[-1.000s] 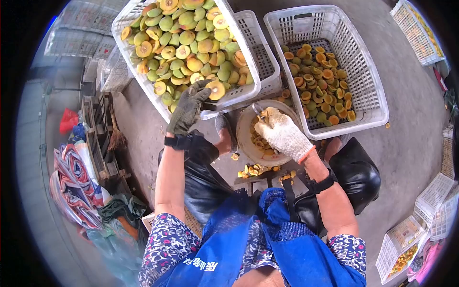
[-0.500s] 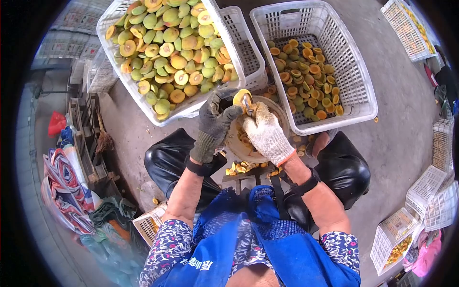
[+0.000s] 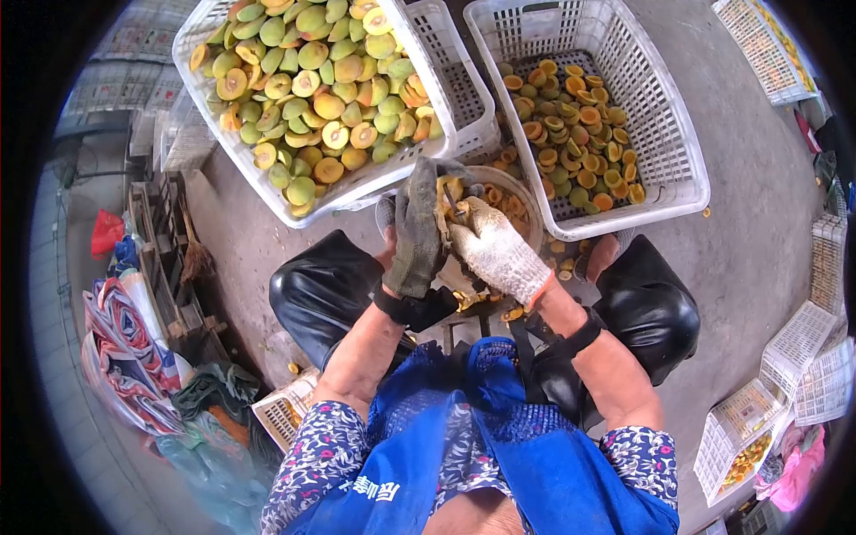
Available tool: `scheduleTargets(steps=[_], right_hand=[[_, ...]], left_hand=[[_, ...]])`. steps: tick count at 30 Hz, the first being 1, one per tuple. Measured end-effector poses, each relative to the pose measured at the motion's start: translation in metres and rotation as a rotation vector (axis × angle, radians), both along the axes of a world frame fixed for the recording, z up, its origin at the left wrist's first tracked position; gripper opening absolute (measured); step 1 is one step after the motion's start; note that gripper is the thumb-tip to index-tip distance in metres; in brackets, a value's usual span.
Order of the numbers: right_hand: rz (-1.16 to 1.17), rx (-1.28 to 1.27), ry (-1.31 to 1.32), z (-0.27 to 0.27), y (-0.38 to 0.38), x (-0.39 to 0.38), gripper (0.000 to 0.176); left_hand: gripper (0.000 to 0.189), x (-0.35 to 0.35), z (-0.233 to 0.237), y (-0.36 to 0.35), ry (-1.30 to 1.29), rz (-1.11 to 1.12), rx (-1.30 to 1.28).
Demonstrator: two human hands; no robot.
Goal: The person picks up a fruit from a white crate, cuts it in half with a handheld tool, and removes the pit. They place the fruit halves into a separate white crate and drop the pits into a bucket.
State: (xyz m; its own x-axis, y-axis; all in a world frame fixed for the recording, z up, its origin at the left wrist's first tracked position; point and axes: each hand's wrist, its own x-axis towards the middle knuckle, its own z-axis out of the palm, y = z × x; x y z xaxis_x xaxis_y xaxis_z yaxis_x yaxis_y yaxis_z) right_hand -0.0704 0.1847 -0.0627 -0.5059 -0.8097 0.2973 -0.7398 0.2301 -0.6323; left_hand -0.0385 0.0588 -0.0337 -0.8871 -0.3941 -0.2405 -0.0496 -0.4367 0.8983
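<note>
My left hand (image 3: 419, 218), in a dark grey glove, is closed around a yellow-fleshed peach half (image 3: 452, 188). My right hand (image 3: 496, 247), in a soiled white knit glove, grips a small metal pitting knife (image 3: 453, 208). Its blade is against the fruit; the handle is hidden in my fingers. Below both hands stands a pale round bucket (image 3: 536, 217) with orange fruit scraps (image 3: 508, 203) inside, partly covered by my hands.
A white crate (image 3: 448, 134) heaped with green-and-yellow peach halves stands front left. Hollowed halves lie in another white crate (image 3: 682, 169) at front right. Yellow scraps (image 3: 467, 300) lie near my knees. Wooden pallets (image 3: 169, 259) and folded sacks (image 3: 125, 348) are at left; more crates (image 3: 736, 437) stand right.
My left hand has turned over and shifted right, so its back now covers more of the peach half. My right hand stays close, with the pitting knife at the fruit.
</note>
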Motion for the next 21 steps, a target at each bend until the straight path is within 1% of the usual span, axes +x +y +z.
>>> scheduleTargets(steps=[1, 3, 4, 5, 6, 7, 8, 9, 11, 12, 13, 14, 15, 16, 17, 18, 19, 20, 21], right_hand=[[0.002, 0.0, -0.003, 0.002, 0.001, -0.001, 0.021], [0.068, -0.025, -0.112, 0.007, 0.004, -0.006, 0.016], [0.095, -0.027, -0.191, 0.006, 0.005, -0.009, 0.014], [0.092, -0.025, -0.192, 0.006, 0.007, -0.011, 0.014], [0.122, 0.0, -0.33, 0.006, 0.008, -0.013, 0.014], [0.15, 0.025, -0.47, 0.007, 0.008, -0.015, 0.014], [0.151, 0.024, -0.471, 0.007, 0.008, -0.012, 0.014], [0.149, -0.015, -0.277, 0.006, 0.007, -0.011, 0.015], [0.141, -0.089, 0.111, 0.001, 0.006, -0.006, 0.016], [0.11, -0.202, 0.226, -0.016, 0.002, -0.005, 0.009], [0.109, -0.201, 0.228, -0.001, 0.002, -0.009, 0.009], [0.076, -0.079, -0.728, 0.025, 0.004, -0.014, 0.009], [0.026, 0.073, -1.683, 0.041, 0.006, -0.016, 0.009], [0.064, 0.009, -1.924, 0.043, 0.009, -0.017, 0.009], [0.065, 0.011, -1.924, 0.043, 0.01, -0.017, 0.009], [0.081, -0.059, -2.094, 0.043, 0.012, -0.015, 0.008], [0.098, -0.131, -2.261, 0.042, 0.014, -0.015, 0.008], [0.185, -0.206, -2.262, 0.035, 0.013, -0.018, 0.01], [0.201, -0.199, -2.259, 0.035, 0.013, -0.022, 0.01]], left_hand=[[0.045, 0.001, -0.001, -0.003, -0.003, 0.002, 0.0], [0.046, -0.004, -0.004, -0.01, -0.03, -0.106, -0.066], [0.046, -0.005, -0.004, -0.009, -0.022, -0.097, -0.04], [0.046, -0.006, -0.009, -0.012, -0.023, -0.099, -0.039], [0.047, -0.008, -0.019, -0.018, 0.1, -0.177, 0.071], [0.047, -0.009, -0.018, -0.019, 0.223, -0.255, 0.181], [0.048, -0.008, -0.018, -0.017, 0.17, -0.219, 0.171], [0.048, -0.007, -0.016, -0.016, 0.171, -0.219, 0.171], [0.047, -0.005, -0.008, -0.012, -0.024, -0.158, -0.149], [0.047, -0.005, -0.009, -0.013, -0.024, -0.159, -0.148], [0.047, -0.005, -0.011, -0.016, 0.029, -0.221, -0.167], [0.048, -0.006, -0.013, -0.019, 0.082, -0.282, -0.188], [0.048, -0.007, -0.013, -0.024, 0.08, -0.281, -0.186], [0.048, -0.008, -0.013, -0.029, 0.151, -0.407, -0.152], [0.048, -0.009, -0.014, -0.032, 0.224, -0.534, -0.116], [0.048, -0.01, -0.014, -0.03, 0.225, -0.532, -0.116], [0.047, -0.01, -0.014, -0.024, 0.219, -0.457, 0.056], [0.046, -0.01, -0.013, -0.018, 0.214, -0.378, 0.221], [0.045, -0.009, -0.012, -0.016, 0.208, -0.295, 0.38]])
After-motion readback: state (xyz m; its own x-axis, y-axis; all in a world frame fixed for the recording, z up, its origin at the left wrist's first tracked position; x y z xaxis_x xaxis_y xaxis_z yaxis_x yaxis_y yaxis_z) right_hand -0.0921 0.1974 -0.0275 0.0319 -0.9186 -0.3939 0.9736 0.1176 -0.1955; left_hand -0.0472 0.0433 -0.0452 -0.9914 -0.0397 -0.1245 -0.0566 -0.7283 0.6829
